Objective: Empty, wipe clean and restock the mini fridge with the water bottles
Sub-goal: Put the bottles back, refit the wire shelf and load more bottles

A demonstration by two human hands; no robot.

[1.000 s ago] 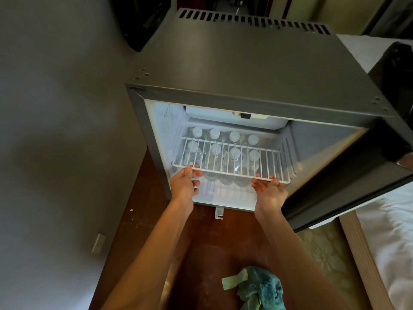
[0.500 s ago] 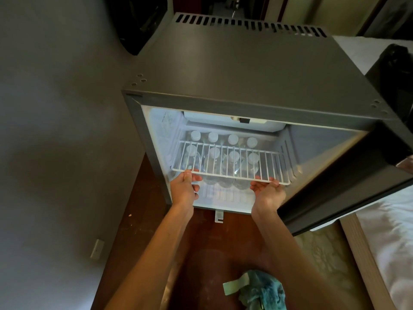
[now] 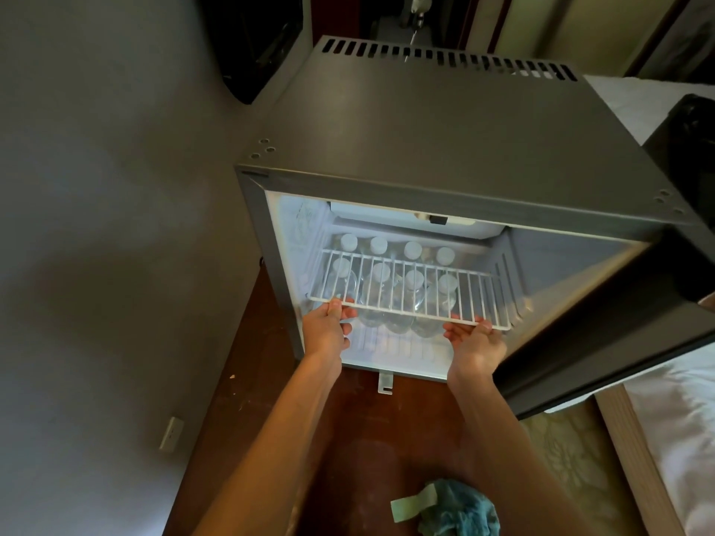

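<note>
The grey mini fridge (image 3: 445, 141) stands open before me, its door (image 3: 603, 334) swung out to the right. Inside, several clear water bottles (image 3: 410, 299) with white caps stand in two rows on the fridge floor. A white wire shelf (image 3: 410, 288) lies level above them, partly inside the cavity. My left hand (image 3: 327, 328) grips the shelf's front left corner. My right hand (image 3: 476, 344) holds the front edge near the right corner, fingers curled under the wire.
A teal cloth (image 3: 456, 510) lies on the brown floor (image 3: 363, 431) between my forearms. A grey wall (image 3: 96, 265) with a socket (image 3: 171, 434) runs along the left. A bed with white sheets (image 3: 677, 427) sits at the right, behind the door.
The view has shifted slightly. The shelf, held by both hands, looks a little deeper in the fridge than a second ago. The bottles have not moved.
</note>
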